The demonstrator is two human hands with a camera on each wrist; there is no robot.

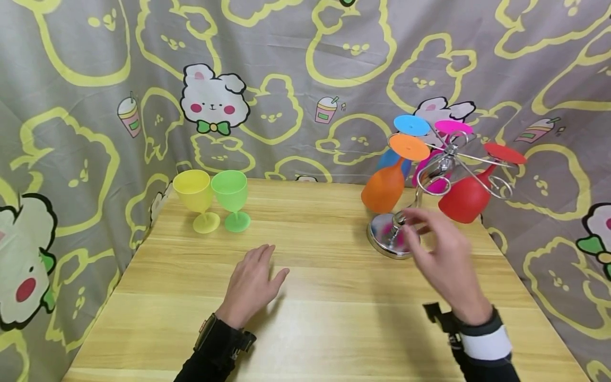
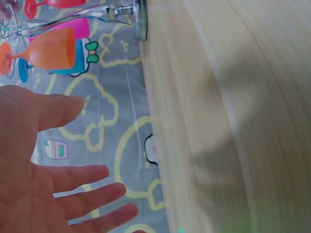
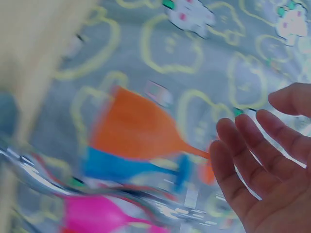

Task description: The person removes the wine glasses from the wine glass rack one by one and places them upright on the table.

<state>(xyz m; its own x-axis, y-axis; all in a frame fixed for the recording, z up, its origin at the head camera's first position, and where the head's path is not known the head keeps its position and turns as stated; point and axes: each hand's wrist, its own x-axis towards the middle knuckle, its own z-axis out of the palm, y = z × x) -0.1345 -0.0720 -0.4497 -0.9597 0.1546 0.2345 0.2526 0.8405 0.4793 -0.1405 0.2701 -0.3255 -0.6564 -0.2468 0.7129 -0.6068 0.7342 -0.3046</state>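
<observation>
A chrome wine glass rack (image 1: 390, 241) stands at the right of the table, with an orange goblet (image 1: 383, 188), a red goblet (image 1: 465, 197), a blue goblet (image 3: 116, 165) and a magenta goblet (image 3: 95, 213) hanging upside down by their feet. In front of its stem is my right hand (image 1: 441, 260), fingers loosely bent and nothing in them; in the head view it covers part of the base. My left hand (image 1: 250, 284) hovers over the wood, empty, its fingers relaxed and spread. Beyond it, at the back left, a yellow goblet (image 1: 193, 193) and a green goblet (image 1: 230, 193) stand upright side by side.
The light wooden table (image 1: 315, 329) is enclosed at the back and sides by a grey patterned curtain (image 1: 281, 48). Curled wire arms (image 1: 482, 164) stick out from the top of the rack, above and around the hanging goblets.
</observation>
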